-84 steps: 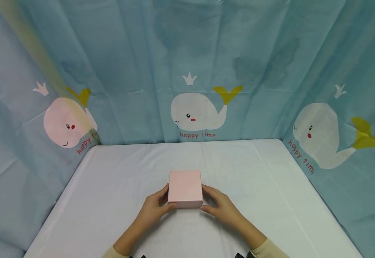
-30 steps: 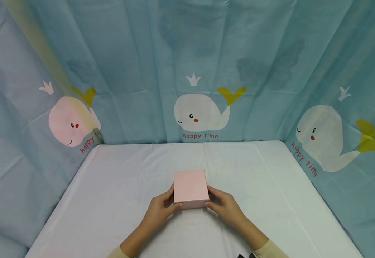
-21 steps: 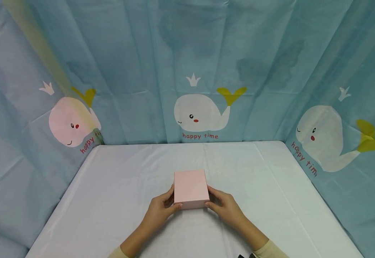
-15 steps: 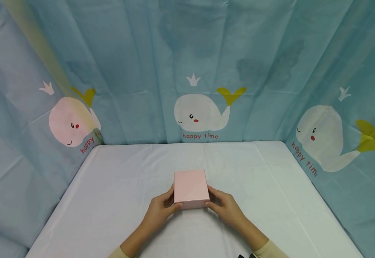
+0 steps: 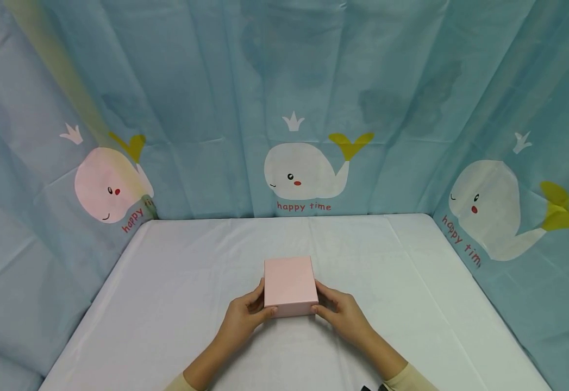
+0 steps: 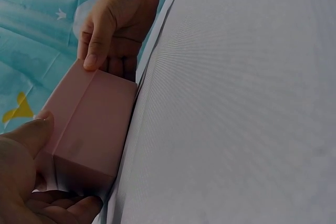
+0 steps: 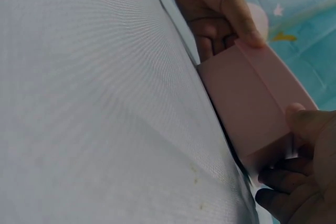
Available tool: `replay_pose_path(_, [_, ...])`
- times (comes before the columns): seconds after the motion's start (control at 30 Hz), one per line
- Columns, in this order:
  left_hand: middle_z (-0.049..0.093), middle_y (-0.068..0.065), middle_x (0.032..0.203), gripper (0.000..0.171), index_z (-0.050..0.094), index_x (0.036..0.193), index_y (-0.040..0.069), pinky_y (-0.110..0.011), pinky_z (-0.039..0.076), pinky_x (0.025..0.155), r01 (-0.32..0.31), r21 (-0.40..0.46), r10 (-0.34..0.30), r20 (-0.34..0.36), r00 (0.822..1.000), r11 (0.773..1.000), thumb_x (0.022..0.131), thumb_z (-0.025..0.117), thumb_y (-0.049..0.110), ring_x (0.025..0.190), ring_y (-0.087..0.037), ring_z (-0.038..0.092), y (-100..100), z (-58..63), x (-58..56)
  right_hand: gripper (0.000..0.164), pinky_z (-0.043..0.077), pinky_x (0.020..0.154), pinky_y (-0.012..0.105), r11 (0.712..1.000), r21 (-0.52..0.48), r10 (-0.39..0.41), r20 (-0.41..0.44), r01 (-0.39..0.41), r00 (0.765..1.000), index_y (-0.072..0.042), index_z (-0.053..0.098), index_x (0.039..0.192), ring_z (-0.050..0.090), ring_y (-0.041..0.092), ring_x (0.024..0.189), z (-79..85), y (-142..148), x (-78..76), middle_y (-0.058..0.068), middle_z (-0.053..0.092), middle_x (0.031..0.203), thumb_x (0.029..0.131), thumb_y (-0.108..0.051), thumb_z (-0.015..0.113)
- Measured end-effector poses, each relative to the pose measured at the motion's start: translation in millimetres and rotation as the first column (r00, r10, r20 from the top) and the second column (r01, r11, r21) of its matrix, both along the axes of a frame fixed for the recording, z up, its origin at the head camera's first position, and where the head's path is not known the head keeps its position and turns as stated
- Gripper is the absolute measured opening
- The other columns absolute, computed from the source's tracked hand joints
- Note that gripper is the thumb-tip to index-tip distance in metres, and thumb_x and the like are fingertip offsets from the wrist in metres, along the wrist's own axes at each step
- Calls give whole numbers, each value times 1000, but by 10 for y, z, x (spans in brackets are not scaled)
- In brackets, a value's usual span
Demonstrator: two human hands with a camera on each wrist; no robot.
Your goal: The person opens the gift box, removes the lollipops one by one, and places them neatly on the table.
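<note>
A square pink box point(image 5: 290, 282) with a lid sits on the white-covered table, its plain top facing up. My left hand point(image 5: 243, 316) grips its left side, thumb on the front face near the left corner and fingers along the side. On the opposite side my right hand point(image 5: 343, 315) holds it the same way, thumb at the front right corner. The seam between lid and base shows on the box point(image 6: 94, 121) in the left wrist view, and both thumbs lie on the lid's edge. In the right wrist view, curled fingertips point(image 7: 278, 179) of my right hand reach low beside the box.
The white tablecloth point(image 5: 176, 271) spreads around the box. Blue curtains point(image 5: 206, 108) printed with whales enclose the table at the back and both sides. A small black object point(image 5: 382, 387) shows at the bottom edge, beside the right sleeve.
Compared with the oldest frame, the box appears slightly further right and turned a little, and my right thumb has come onto its front corner. Over the last second hands and box stay almost still.
</note>
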State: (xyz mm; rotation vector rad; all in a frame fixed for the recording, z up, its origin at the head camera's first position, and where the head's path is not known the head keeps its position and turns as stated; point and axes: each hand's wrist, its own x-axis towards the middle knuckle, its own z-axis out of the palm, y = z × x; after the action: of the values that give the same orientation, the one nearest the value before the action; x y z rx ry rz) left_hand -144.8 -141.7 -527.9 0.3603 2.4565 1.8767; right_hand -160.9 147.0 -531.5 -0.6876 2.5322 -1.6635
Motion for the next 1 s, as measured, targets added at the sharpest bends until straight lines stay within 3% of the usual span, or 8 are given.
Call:
replay_pose_path(0.33, [37,-8,160,91,38,155,6,-22,48,106,-5,50,3,50,999,999,82,86,33,140,-19,48,1,11,13,70,43,111,16,999,-43,3,6,-3,1000,-8,49,151,47,16,141,-7,-9,5,3,49,154,93,-36,75])
replay_pose_path(0.77, [40,-7,158,91,39,154,8,-23,49,105,-21,61,19,28,999,998,81,87,35,139,-19,49,16,2,6,69,44,111,17,997,-75,-2,-13,1,1000,-9,49,152,49,17,141,4,1,10,1,49,154,93,-34,75])
replay_pose_path(1.0, [40,-6,157,90,39,154,8,-27,48,108,-39,2,39,-22,999,999,82,85,36,140,-22,48,23,22,22,68,44,111,19,996,-91,-2,-48,-2,999,-9,49,152,49,19,140,12,5,17,3,50,153,93,-34,75])
